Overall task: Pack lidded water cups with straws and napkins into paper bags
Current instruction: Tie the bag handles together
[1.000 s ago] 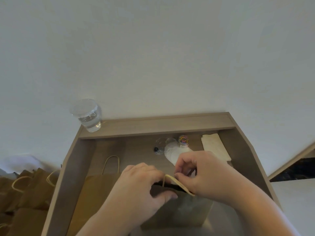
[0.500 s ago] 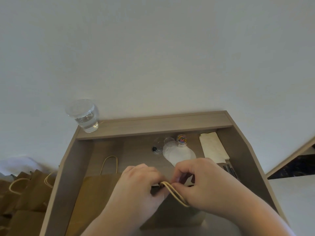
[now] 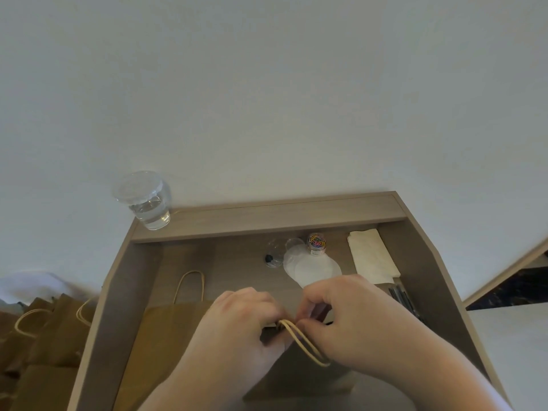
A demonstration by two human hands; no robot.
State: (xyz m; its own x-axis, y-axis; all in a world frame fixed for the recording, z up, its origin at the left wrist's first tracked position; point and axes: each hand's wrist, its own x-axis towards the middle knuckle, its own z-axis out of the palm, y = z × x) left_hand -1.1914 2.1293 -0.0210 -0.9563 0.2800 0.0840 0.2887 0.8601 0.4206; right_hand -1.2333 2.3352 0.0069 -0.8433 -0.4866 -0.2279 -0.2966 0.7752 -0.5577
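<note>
An upright brown paper bag [image 3: 299, 378] stands at the front of the wooden desk. My left hand [image 3: 237, 327] and my right hand [image 3: 353, 318] meet at its top edge, fingers curled, pinching the mouth together with the twisted handles [image 3: 305, 347] looped between them. The bag's contents are hidden. A lidded clear cup of water [image 3: 145, 200] sits on the back ledge at the left. A stack of napkins [image 3: 372, 256] lies at the back right. Dark straws [image 3: 404, 301] lie beside my right wrist.
A flat paper bag [image 3: 166, 345] lies on the desk to the left. Clear lids [image 3: 311, 266], a small jar of coloured clips [image 3: 316, 243] and a clear dome lid [image 3: 274, 255] sit at the back. More brown bags [image 3: 38, 339] stand left of the desk's side wall [image 3: 118, 295].
Both hands have drawn closer together at the bag's top, pressing its mouth shut. The handle loop now hangs lower between them. The view has shifted slightly.
</note>
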